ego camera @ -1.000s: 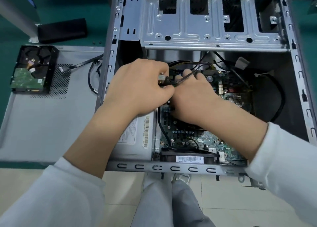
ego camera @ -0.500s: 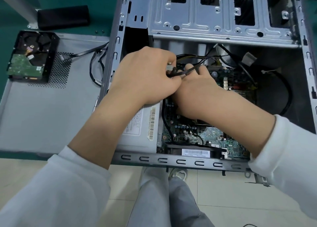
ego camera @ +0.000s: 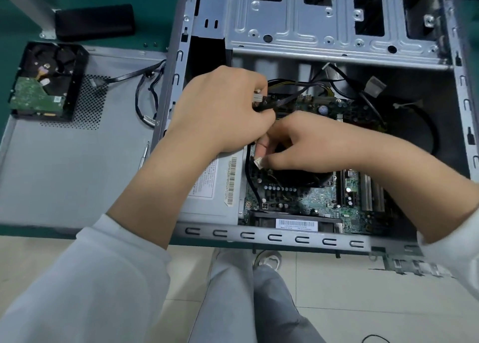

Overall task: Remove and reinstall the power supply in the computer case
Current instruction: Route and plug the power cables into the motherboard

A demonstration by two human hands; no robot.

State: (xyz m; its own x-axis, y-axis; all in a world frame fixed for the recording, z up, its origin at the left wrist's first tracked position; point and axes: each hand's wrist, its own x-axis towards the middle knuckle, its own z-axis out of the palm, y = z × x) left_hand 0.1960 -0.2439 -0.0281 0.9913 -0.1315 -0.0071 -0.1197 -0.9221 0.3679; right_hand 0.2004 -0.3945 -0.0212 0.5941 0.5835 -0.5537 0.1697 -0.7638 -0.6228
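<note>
The right hand (ego camera: 305, 145) has dropped toward the wrist side, now pinching a small white plug (ego camera: 258, 163); beside it, the left hand (ego camera: 220, 112) grips black cables (ego camera: 282, 101) and a white connector (ego camera: 257, 98).

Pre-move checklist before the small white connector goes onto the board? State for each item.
1. Right hand pinches the small white connector at its fingertips: ok.
2. Left hand holds the black cables and a second white plug up, away from the work spot: ok.
3. Connector lined up with its socket on the motherboard: cannot tell, fingers hide the socket.
4. Power supply sits in the near left corner of the case: ok; whether it is screwed in, cannot tell.
5. Hard drive lies outside on the side panel, cable trailing from the case: ok, out of the way.
</note>
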